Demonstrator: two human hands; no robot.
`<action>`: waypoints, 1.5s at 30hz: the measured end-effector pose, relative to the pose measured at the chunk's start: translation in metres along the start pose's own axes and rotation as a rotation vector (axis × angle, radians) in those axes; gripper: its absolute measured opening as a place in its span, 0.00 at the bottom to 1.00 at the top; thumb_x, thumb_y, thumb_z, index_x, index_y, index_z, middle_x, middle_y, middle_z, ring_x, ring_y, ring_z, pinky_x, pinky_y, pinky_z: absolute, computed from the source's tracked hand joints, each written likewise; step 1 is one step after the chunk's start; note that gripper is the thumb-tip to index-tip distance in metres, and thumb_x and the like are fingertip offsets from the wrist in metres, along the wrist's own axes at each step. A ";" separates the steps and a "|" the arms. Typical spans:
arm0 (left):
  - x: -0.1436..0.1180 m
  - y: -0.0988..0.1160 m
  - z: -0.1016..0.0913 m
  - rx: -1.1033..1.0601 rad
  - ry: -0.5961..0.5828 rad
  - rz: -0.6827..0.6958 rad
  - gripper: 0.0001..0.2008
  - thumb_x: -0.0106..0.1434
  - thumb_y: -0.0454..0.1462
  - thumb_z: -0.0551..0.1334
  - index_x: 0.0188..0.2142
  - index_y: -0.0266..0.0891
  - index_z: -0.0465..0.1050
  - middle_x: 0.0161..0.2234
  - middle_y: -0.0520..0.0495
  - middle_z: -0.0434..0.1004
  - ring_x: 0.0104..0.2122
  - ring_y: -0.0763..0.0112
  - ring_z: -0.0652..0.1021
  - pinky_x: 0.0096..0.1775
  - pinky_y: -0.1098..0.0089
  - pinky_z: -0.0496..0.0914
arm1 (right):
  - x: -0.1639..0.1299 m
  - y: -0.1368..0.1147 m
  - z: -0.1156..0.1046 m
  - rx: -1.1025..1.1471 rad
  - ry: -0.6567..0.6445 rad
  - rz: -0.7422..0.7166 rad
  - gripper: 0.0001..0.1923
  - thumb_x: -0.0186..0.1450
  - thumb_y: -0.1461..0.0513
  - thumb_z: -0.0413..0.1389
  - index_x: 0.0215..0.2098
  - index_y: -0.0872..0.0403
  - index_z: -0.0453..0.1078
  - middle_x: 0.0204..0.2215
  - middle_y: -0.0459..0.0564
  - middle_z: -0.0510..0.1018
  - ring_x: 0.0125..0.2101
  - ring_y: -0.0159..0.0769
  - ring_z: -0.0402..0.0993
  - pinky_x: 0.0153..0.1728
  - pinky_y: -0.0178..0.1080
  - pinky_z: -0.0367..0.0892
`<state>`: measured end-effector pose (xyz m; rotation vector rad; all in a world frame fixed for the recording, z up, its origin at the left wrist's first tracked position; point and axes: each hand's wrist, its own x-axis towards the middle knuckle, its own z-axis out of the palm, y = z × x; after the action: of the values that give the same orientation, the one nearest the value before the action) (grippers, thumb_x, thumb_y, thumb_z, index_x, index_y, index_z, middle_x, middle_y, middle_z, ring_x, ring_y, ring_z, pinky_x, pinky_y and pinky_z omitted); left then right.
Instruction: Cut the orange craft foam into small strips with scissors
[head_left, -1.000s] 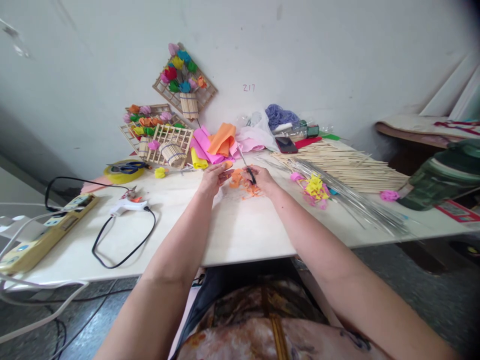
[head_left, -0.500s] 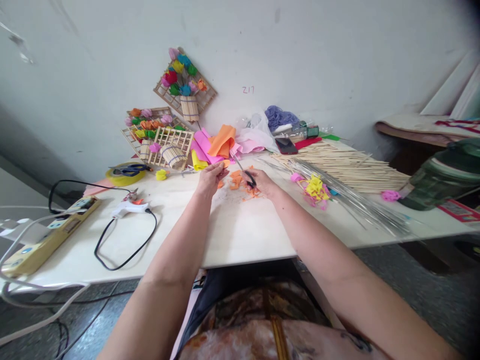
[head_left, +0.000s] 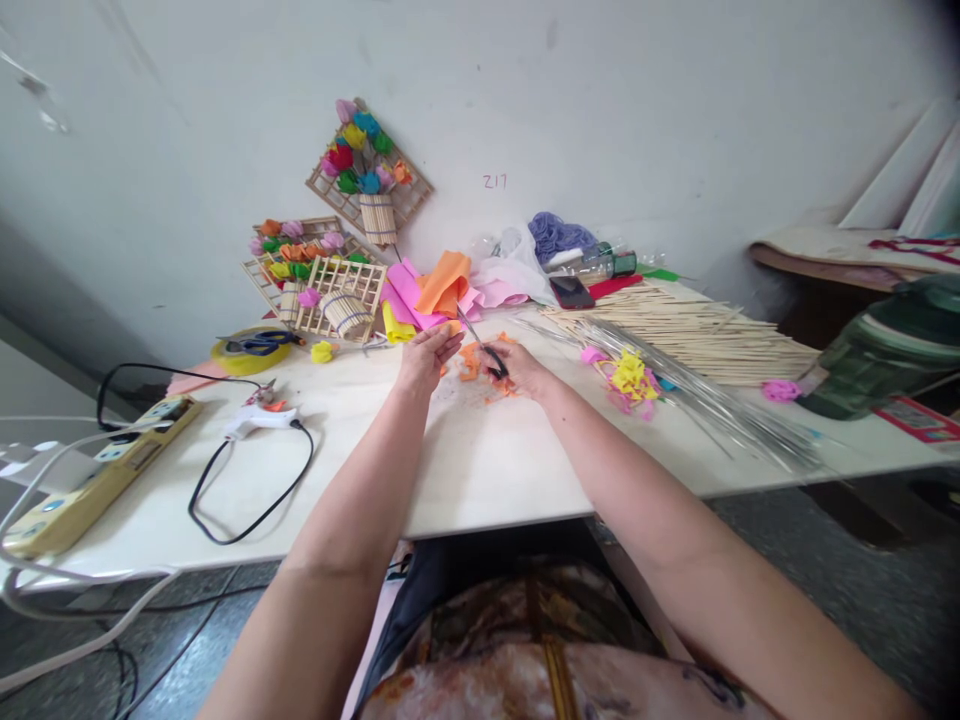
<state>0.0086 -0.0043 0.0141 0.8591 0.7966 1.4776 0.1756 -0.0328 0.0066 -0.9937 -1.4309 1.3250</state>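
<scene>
My right hand (head_left: 521, 368) is closed round the black handles of a pair of scissors (head_left: 495, 362), whose blades point up and to the left. Just left of the blades, my left hand (head_left: 429, 356) pinches a small piece of orange paper (head_left: 453, 328), mostly hidden behind the fingers. On the table between and below the hands lie orange paper scraps (head_left: 471, 362). Behind them rests a folded orange sheet (head_left: 445, 282) on top of pink paper (head_left: 409, 290), with a yellow sheet (head_left: 397, 324) at its left.
Left are a glue gun (head_left: 262, 422), a power strip (head_left: 97, 480) and tape (head_left: 251, 356) with scissors on it. Paper flowers on stick lattices (head_left: 349, 285) lean at the back. Right are wires (head_left: 697, 400), sticks (head_left: 675, 325), a phone (head_left: 571, 292) and a green bottle (head_left: 877, 350).
My left hand has turned slightly, its fingers now straighter and nearer the scissors. The scissors have shifted a little to the left with my right hand.
</scene>
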 end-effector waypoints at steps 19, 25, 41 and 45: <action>-0.002 -0.007 0.010 -0.047 0.053 -0.077 0.05 0.56 0.30 0.67 0.32 0.37 0.73 0.35 0.44 0.83 0.47 0.61 0.83 0.53 0.62 0.74 | -0.001 0.011 0.000 0.065 -0.015 -0.005 0.18 0.61 0.49 0.63 0.30 0.55 0.69 0.19 0.42 0.69 0.15 0.24 0.62 0.13 0.29 0.49; 0.000 -0.009 0.009 -0.046 0.051 -0.075 0.04 0.56 0.31 0.67 0.32 0.37 0.73 0.34 0.45 0.83 0.44 0.62 0.83 0.51 0.63 0.75 | 0.001 0.012 -0.001 0.066 -0.024 -0.019 0.19 0.60 0.48 0.63 0.30 0.55 0.69 0.19 0.41 0.68 0.15 0.24 0.60 0.13 0.30 0.50; -0.001 -0.008 0.008 -0.017 0.045 -0.057 0.04 0.56 0.30 0.66 0.31 0.38 0.73 0.33 0.45 0.83 0.43 0.61 0.84 0.50 0.62 0.76 | 0.001 0.011 0.000 0.066 -0.007 -0.010 0.19 0.59 0.49 0.64 0.28 0.56 0.68 0.18 0.41 0.67 0.14 0.24 0.59 0.12 0.29 0.51; 0.001 -0.009 0.007 -0.013 0.042 -0.055 0.04 0.55 0.31 0.66 0.31 0.38 0.73 0.33 0.45 0.83 0.45 0.60 0.83 0.51 0.62 0.75 | 0.000 0.010 0.000 0.068 -0.006 0.005 0.17 0.61 0.51 0.63 0.28 0.55 0.69 0.18 0.41 0.67 0.14 0.24 0.59 0.13 0.30 0.52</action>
<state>0.0188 -0.0031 0.0098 0.7930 0.8349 1.4548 0.1750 -0.0317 -0.0032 -0.9499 -1.3800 1.3726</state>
